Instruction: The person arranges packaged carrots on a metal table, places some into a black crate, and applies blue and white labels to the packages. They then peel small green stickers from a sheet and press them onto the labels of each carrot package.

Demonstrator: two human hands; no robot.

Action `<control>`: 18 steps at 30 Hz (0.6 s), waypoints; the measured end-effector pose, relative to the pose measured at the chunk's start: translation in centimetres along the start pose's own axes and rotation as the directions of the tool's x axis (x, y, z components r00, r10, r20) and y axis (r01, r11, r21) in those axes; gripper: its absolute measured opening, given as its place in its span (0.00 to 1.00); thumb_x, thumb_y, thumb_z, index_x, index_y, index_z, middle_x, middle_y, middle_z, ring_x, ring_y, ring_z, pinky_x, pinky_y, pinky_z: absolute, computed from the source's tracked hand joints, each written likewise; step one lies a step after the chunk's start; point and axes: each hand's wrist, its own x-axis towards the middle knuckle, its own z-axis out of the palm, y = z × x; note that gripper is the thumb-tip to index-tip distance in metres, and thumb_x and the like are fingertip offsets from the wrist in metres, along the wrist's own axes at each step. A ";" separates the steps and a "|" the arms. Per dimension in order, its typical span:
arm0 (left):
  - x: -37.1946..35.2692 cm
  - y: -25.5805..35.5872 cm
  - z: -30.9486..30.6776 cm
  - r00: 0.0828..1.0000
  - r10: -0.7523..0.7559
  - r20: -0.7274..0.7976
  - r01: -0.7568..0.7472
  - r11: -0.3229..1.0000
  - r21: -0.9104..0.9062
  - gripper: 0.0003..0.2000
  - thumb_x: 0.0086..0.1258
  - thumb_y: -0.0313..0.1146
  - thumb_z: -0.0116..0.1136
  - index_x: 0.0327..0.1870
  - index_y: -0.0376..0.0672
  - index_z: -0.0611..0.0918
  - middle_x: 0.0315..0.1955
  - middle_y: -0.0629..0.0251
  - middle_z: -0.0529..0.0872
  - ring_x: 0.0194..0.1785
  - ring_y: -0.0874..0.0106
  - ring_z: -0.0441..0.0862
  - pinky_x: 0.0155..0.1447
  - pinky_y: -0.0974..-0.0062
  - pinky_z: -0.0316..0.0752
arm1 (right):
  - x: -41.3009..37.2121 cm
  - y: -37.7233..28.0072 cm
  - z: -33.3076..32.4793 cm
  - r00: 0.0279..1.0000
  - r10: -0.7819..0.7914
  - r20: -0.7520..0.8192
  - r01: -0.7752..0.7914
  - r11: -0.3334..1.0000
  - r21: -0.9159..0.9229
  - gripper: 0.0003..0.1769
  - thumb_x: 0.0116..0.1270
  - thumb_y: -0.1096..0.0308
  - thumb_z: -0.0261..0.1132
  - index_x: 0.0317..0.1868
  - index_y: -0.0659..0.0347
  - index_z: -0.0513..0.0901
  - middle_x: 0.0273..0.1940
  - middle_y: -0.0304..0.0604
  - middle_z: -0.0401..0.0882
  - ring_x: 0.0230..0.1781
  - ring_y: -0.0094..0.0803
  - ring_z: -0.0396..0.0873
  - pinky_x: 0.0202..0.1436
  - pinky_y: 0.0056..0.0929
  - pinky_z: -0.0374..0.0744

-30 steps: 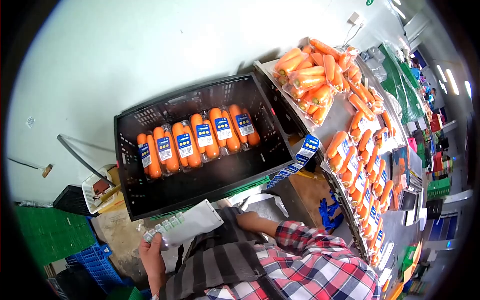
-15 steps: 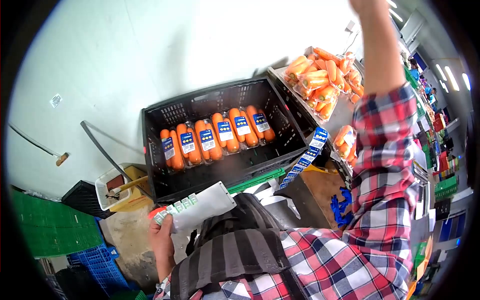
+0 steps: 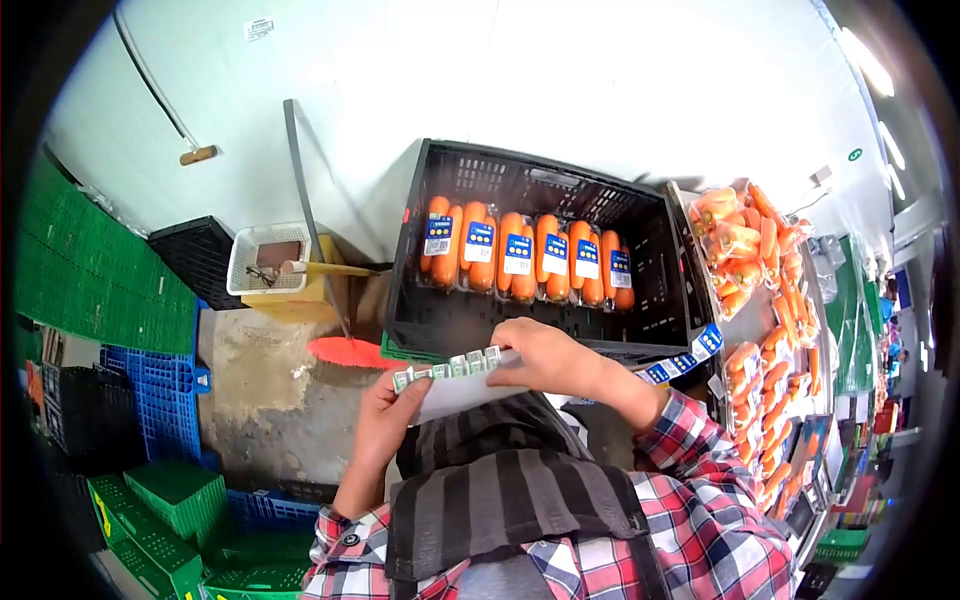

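Note:
My left hand [image 3: 390, 412] is closed around the left end of a white sheet [image 3: 450, 398], low in front of my chest. A row of small green-and-white stickers [image 3: 455, 367] runs along its upper edge. At the sheet's right end my right hand [image 3: 545, 358] is closed, thumb and fingers pinching there; whether they grip the sheet or a sticker is hidden. Just beyond both hands stands a black crate [image 3: 420, 318]. Inside it lies a row of carrot packs [image 3: 513, 258] with blue-and-white labels.
A strip of blue labels [image 3: 682, 364] hangs at the crate's right corner. Bagged carrots [image 3: 735, 245] lie on a table to the right. To the left are a white basket [image 3: 268, 262] on a yellow box, a red flat thing [image 3: 345, 352], and green crates [image 3: 175, 500].
My right arm has come down from its raised reach, and that hand now meets the sheet. The sheet has turned edge-up. My view has swung, so the crate appears farther right.

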 end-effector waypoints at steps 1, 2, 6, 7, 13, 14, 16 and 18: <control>-0.1 -0.1 -0.2 1.000 -0.009 -0.002 0.009 1.000 0.015 0.08 0.68 0.29 0.55 0.44 0.37 0.80 0.34 0.74 0.81 0.37 0.85 0.74 0.41 0.85 0.69 | -0.1 0.0 0.2 1.000 -0.015 0.010 0.015 0.999 0.044 0.30 0.50 0.57 0.72 0.50 0.65 0.73 0.45 0.51 0.73 0.47 0.44 0.73 0.52 0.34 0.71; 0.2 -0.5 -0.5 1.000 0.001 0.024 -0.002 0.999 0.039 0.08 0.68 0.29 0.55 0.44 0.37 0.80 0.35 0.74 0.81 0.37 0.86 0.74 0.41 0.86 0.69 | -0.2 0.0 0.1 0.999 -0.034 0.017 0.032 0.996 0.089 0.31 0.50 0.59 0.72 0.51 0.64 0.72 0.46 0.51 0.73 0.48 0.43 0.73 0.53 0.33 0.72; 0.9 -1.4 -1.0 0.999 -0.036 0.033 0.031 0.991 0.127 0.07 0.68 0.29 0.55 0.42 0.37 0.80 0.31 0.78 0.79 0.33 0.87 0.70 0.38 0.87 0.67 | -0.2 0.5 -0.9 0.992 -0.021 -0.126 0.059 0.949 0.310 0.28 0.54 0.63 0.68 0.53 0.64 0.70 0.46 0.49 0.73 0.47 0.41 0.73 0.51 0.35 0.73; 0.9 -1.0 -0.8 0.998 -0.037 0.043 0.030 0.988 0.153 0.07 0.68 0.29 0.55 0.42 0.37 0.80 0.30 0.78 0.78 0.33 0.87 0.69 0.37 0.87 0.66 | -0.1 0.4 -1.2 0.992 -0.008 -0.126 0.044 0.957 0.286 0.25 0.56 0.64 0.67 0.53 0.63 0.71 0.45 0.49 0.73 0.47 0.41 0.73 0.50 0.34 0.73; 1.8 0.8 1.5 0.997 -0.043 0.067 0.020 0.949 0.316 0.06 0.68 0.29 0.54 0.40 0.36 0.79 0.25 0.80 0.75 0.30 0.88 0.67 0.33 0.87 0.63 | 0.4 1.7 -1.0 0.989 -0.148 -0.002 0.147 0.983 0.114 0.11 0.56 0.72 0.59 0.41 0.62 0.77 0.40 0.48 0.76 0.43 0.46 0.75 0.45 0.39 0.74; 2.2 0.7 1.8 0.997 -0.038 0.063 0.013 0.931 0.364 0.06 0.67 0.28 0.55 0.39 0.36 0.79 0.25 0.80 0.75 0.29 0.88 0.66 0.33 0.87 0.63 | 0.4 2.3 -1.3 0.991 -0.127 0.036 0.121 0.983 0.140 0.10 0.56 0.71 0.59 0.40 0.62 0.78 0.39 0.48 0.76 0.42 0.46 0.76 0.44 0.39 0.74; 2.6 1.2 2.9 0.995 -0.079 0.057 0.050 0.921 0.387 0.06 0.67 0.28 0.55 0.39 0.36 0.80 0.25 0.80 0.75 0.30 0.88 0.66 0.33 0.87 0.63 | 0.4 3.6 -1.7 0.990 -0.117 0.078 0.099 0.974 0.203 0.08 0.56 0.71 0.59 0.37 0.62 0.78 0.37 0.48 0.77 0.40 0.46 0.76 0.43 0.39 0.74; 3.0 1.1 3.6 0.993 -0.115 0.041 0.090 0.916 0.390 0.06 0.67 0.28 0.55 0.39 0.36 0.80 0.25 0.80 0.75 0.30 0.88 0.66 0.33 0.87 0.63 | 0.5 5.2 -1.8 0.985 -0.146 0.086 0.117 0.954 0.276 0.07 0.55 0.70 0.59 0.35 0.61 0.79 0.36 0.48 0.77 0.38 0.46 0.77 0.41 0.39 0.74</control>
